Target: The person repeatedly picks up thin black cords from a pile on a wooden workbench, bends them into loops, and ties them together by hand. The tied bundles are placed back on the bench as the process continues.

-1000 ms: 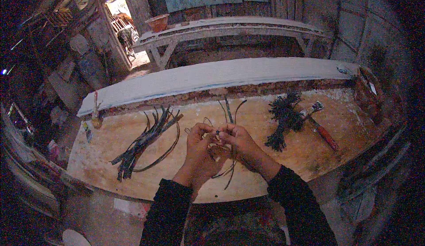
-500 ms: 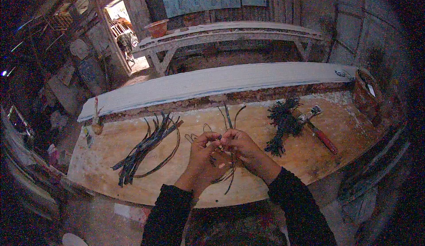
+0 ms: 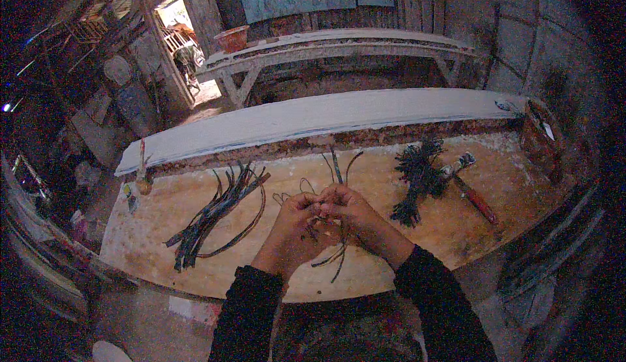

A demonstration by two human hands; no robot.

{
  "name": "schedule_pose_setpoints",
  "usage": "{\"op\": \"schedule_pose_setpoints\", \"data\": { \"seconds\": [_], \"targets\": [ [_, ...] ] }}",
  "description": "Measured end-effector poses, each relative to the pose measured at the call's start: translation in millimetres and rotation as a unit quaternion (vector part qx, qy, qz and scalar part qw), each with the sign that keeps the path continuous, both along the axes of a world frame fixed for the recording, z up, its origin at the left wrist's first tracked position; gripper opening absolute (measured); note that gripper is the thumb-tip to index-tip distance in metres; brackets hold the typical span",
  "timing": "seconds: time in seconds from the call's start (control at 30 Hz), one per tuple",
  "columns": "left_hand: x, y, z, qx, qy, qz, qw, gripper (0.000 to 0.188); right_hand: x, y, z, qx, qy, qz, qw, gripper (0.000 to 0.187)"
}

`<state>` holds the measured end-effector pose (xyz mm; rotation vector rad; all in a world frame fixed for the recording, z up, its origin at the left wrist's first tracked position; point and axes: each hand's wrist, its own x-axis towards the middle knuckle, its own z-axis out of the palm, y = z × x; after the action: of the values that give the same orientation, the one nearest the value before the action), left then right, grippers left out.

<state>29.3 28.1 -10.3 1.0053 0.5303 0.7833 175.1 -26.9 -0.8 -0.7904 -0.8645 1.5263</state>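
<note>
My left hand [image 3: 295, 226] and my right hand [image 3: 355, 217] meet over the middle of the wooden board [image 3: 293, 284]. Both are closed, fingertips pinched together on a thin dark strip [image 3: 313, 230] that the fingers mostly hide. Several loose dark strips [image 3: 336, 166] show beyond my hands, and more ends come out on the near side. Thin wire-like loops [image 3: 305, 185] lie just past my left hand. To the left rests a bundle of long dark strips [image 3: 212, 215], one of them curving out. A bunch of short, knotted-looking dark strips [image 3: 417, 179] lies to the right.
A red-handled tool with a metal head [image 3: 477, 202] lies beside the right bunch. Behind the board runs a long whitish raised surface [image 3: 313, 115], with a brown container [image 3: 542, 137] at its right end. Farther back stands a bench [image 3: 339, 44] bearing an orange basin [image 3: 232, 39].
My hands have drawn slightly closer together and the fingers have shifted their pinch. The view has moved a little; the bundles and the tool lie where they were.
</note>
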Motion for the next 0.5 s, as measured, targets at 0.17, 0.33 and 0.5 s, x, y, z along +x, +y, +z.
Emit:
{"op": "schedule_pose_setpoints", "data": {
  "seconds": [0.17,0.33,0.5],
  "targets": [
    [0,10,-15,0.036,0.002,0.020,0.999,0.009,3,5,-9,0.027,-0.052,0.006,0.998,0.014],
    [2,11,-15,-0.019,-0.117,0.058,0.991,0.008,-1,12,-16,0.019,-0.051,-0.012,0.998,0.011],
    [-4,26,-18,0.127,0.057,0.173,0.975,0.009,-5,23,-31,0.083,-0.081,-0.061,0.991,0.017]
  ]
}}
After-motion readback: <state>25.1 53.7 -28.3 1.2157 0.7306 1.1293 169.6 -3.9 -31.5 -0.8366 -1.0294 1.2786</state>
